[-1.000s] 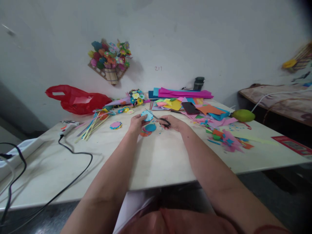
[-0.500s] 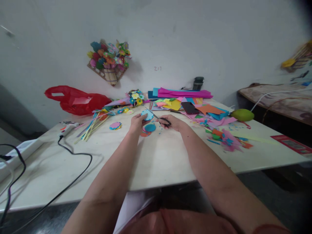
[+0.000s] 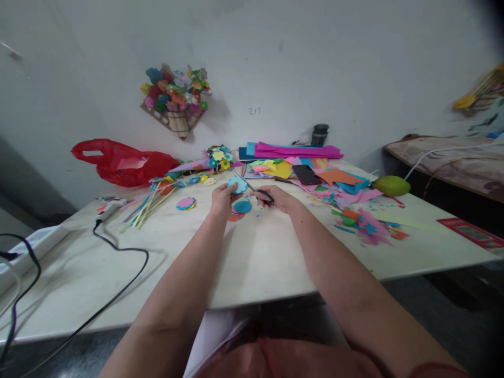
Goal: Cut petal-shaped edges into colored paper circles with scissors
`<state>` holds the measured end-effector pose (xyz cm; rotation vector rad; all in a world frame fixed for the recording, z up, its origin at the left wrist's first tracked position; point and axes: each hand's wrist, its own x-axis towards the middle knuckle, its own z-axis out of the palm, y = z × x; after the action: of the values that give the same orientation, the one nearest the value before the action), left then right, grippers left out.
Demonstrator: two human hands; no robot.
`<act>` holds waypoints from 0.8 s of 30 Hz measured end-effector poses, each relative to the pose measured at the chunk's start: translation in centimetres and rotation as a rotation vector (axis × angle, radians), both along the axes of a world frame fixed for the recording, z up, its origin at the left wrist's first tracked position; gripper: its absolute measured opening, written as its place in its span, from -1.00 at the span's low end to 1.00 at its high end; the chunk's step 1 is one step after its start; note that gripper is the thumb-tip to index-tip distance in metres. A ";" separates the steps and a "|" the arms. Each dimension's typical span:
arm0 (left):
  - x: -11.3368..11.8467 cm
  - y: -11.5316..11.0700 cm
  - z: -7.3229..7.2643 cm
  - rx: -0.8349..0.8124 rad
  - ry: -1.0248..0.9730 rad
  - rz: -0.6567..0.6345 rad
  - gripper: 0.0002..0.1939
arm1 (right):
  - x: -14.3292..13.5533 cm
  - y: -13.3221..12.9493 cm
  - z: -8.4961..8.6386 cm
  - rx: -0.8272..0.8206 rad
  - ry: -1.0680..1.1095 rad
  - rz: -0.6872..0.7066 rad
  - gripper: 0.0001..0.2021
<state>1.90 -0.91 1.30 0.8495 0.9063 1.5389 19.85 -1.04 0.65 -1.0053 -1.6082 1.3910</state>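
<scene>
Between the fingers of my left hand (image 3: 222,198) is a light-blue scalloped paper piece (image 3: 237,185). My right hand (image 3: 275,198) is closed on black-handled scissors (image 3: 264,195), whose blades point up and left along the right edge of the paper. Just below the hands, a teal disc (image 3: 242,207) lies partly over an orange-red piece (image 3: 236,217) on the white table (image 3: 260,262). Small blue scraps are scattered beside them. Farther left lies a stack of scalloped pieces with a pink one (image 3: 186,203) on top.
A red bag (image 3: 126,167), paper strips (image 3: 147,207) and a glue gun (image 3: 112,209) with a black cable are on the left. Coloured sheets (image 3: 299,151), a phone (image 3: 306,174), scraps (image 3: 370,226) and a green object (image 3: 391,186) lie toward the right.
My right hand and the scissors have shifted slightly left toward the light-blue paper. My left hand is almost where it was.
</scene>
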 end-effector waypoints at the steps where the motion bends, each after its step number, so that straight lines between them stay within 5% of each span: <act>1: 0.2 0.0 0.0 0.000 0.000 0.017 -0.84 | -0.1 0.0 0.0 0.001 0.004 -0.010 -0.83; 13: 2.0 -0.1 -0.5 0.010 -0.045 0.228 -0.78 | -1.6 -0.8 0.3 -0.043 0.067 -0.075 -0.78; 24: 2.9 -0.2 -1.0 -0.020 -0.080 0.290 -0.77 | -3.3 -0.8 0.0 -0.084 0.141 -0.141 -0.72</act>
<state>4.76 -1.14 0.29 0.6575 1.0179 1.7962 16.60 -1.80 0.60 -1.0249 -1.3603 1.4096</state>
